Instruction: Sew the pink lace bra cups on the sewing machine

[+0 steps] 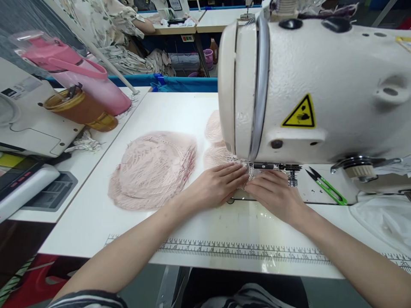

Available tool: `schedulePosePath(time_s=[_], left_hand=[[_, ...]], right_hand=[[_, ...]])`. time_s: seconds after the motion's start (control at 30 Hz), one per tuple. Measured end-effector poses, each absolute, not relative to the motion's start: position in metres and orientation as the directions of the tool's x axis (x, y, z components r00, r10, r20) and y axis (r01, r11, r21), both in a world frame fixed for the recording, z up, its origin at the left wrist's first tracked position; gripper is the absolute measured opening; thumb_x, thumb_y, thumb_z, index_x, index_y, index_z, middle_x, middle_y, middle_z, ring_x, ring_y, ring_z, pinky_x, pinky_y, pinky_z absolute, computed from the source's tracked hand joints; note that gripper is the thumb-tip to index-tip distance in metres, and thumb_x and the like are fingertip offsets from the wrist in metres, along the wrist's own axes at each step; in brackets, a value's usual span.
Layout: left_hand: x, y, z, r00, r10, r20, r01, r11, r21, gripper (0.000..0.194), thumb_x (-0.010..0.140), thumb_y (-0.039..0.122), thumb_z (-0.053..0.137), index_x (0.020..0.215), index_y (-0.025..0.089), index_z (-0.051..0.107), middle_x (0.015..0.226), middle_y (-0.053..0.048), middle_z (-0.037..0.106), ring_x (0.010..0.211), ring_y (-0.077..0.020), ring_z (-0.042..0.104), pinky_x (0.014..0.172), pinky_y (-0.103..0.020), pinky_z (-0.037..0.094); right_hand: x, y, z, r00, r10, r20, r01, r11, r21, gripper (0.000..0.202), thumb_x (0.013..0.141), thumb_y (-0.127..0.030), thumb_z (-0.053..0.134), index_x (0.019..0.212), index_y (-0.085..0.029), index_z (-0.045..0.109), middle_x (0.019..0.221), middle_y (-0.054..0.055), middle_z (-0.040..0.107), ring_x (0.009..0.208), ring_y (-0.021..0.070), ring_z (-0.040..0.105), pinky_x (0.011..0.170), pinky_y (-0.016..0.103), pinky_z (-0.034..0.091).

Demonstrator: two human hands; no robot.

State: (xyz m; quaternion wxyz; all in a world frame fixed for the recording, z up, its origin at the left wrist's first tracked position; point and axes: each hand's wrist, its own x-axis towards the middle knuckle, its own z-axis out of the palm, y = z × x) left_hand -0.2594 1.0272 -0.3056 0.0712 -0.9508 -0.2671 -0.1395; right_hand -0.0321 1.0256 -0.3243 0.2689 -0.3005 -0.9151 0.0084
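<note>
A white sewing machine (305, 72) stands over the right part of the table, its presser area just above my fingers. Pale pink lace (214, 156) runs under the machine head. My left hand (221, 182) lies on the lace left of the needle area, its fingers stretched flat and close together. At the right of the needle area, my right hand (276, 192) has its fingertips pressed together on the lace edge; the thumb is hidden. The needle is hidden behind the hands. A pile of pink lace pieces (154, 169) rests to the left.
Green thread snips (327, 186) lie right of the machine's base. White cloth (385, 220) is at the right edge. A ruler strip (224, 250) runs along the table front. A pink bottle (86, 81) and an amber cup (80, 109) stand left. Another person (105, 25) sits beyond.
</note>
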Motion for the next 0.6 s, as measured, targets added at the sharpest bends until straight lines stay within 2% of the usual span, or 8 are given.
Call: schedulePosePath(time_s=[0.33,0.6], left_hand=[[-0.259,1.0285,-0.3045,0.794,0.505,0.339,0.547,-0.837,-0.034,0.033,0.098,0.016,0.041,0.123,0.008,0.061,0.13,-0.012,0.061,0.123,-0.0226,0.058,0.106,-0.04,0.049],[-0.2552,1.0257,-0.3093,0.765,0.551,0.334,0.599,-0.799,-0.055,0.032,0.099,0.017,0.043,0.124,0.008,0.061,0.13,-0.011,0.061,0.124,-0.0224,0.057,0.109,-0.04,0.047]], right_hand=[[-0.0338,1.0266,-0.3263,-0.679,0.528,0.509,0.526,0.834,-0.163,0.023,0.092,-0.009,0.053,0.092,-0.024,0.07,0.082,-0.001,0.069,0.081,0.0124,0.059,0.079,0.028,0.045],[-0.0324,1.0293,-0.3274,-0.666,0.552,0.502,0.545,0.819,-0.178,0.029,0.094,-0.009,0.048,0.097,-0.024,0.072,0.084,0.0,0.071,0.085,0.0134,0.063,0.075,0.027,0.047]])
